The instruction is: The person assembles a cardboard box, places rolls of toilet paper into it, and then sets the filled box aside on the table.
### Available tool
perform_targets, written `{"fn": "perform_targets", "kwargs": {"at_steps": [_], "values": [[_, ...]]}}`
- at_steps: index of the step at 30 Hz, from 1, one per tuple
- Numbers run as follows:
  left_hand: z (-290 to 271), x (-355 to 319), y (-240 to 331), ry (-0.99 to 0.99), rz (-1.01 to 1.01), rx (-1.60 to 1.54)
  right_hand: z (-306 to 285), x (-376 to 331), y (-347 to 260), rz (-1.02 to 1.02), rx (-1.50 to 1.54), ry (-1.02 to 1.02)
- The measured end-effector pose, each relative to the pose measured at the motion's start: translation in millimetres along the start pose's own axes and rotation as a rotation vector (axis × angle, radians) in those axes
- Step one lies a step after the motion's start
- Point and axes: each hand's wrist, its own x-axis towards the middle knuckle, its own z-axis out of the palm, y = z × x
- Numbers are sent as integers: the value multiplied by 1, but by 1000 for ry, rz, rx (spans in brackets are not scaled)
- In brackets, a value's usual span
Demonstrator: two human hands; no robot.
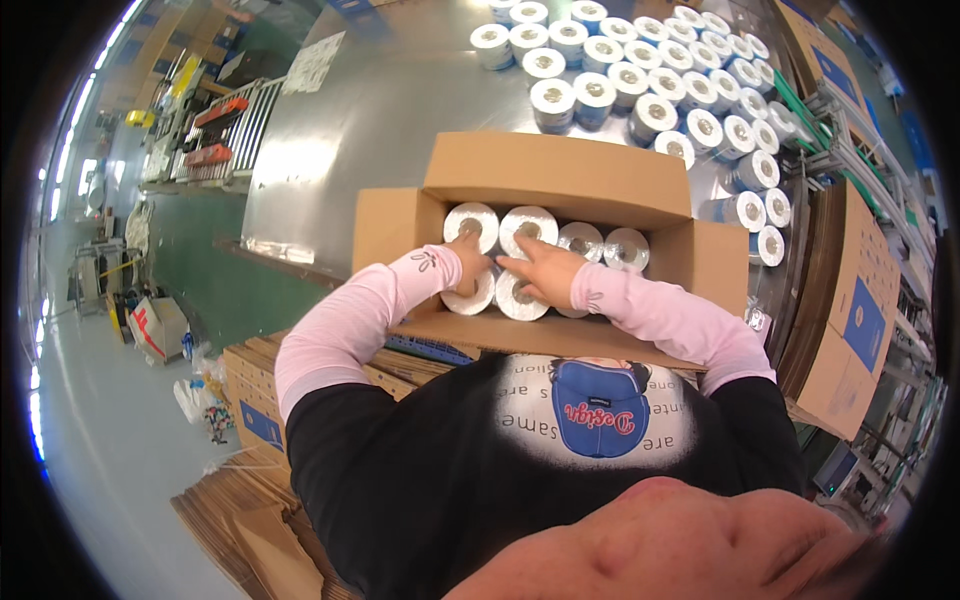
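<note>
Both grips, left hand point(468, 265) and right hand point(546, 268), lie spread across white rolls point(484, 222) in the left half of the open box point(555, 165) at the desk's point(370, 130) near edge, where uneven pressing might tilt one roll and wedge it against its neighbours.

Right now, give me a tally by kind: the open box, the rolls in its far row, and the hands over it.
Box: 1
Far-row rolls: 4
Hands: 2, left hand and right hand
Total: 7

Near-row rolls are partly hidden, so not counted.
</note>
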Motion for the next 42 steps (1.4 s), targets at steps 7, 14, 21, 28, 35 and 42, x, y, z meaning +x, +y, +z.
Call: {"fn": "perform_targets", "kwargs": {"at_steps": [7,14,21,28,35,42], "values": [[-176,86,-52,277,161,-1080,-122,-87,60,503,-207,531],[-174,285,-136,808,-739,-491,-130,-120,195,598,118,696],[-152,317,-162,165,-505,-750,-114,-104,357,970,-349,287],[-177,294,-55,559,-77,47,-87,-81,368,1063,-425,246],[-195,319,-70,366,-309,82,-50,-146,250,724,-571,224],[-217,191,-84,823,-132,-1144,-76,-205,243,939,209,674]]}}
